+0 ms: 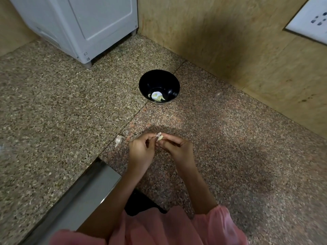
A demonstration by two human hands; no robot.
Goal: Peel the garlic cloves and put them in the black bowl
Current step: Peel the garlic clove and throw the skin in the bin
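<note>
Now | garlic clove [160,137] pale, skin flaring | left hand [141,151], right hand [178,151] pinching

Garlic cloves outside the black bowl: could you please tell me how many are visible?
2: one part-peeled clove pinched between the left hand and right hand; one unpeeled clove on the stone surface beside the left hand. More may hide under the hands.

Looking down on a speckled granite surface [53,103] meeting tan walls [230,41] at a corner, white appliance [85,23] standing far left, socket plate [311,16] showing upper right, grey metal edge [85,191] running near left.
</note>
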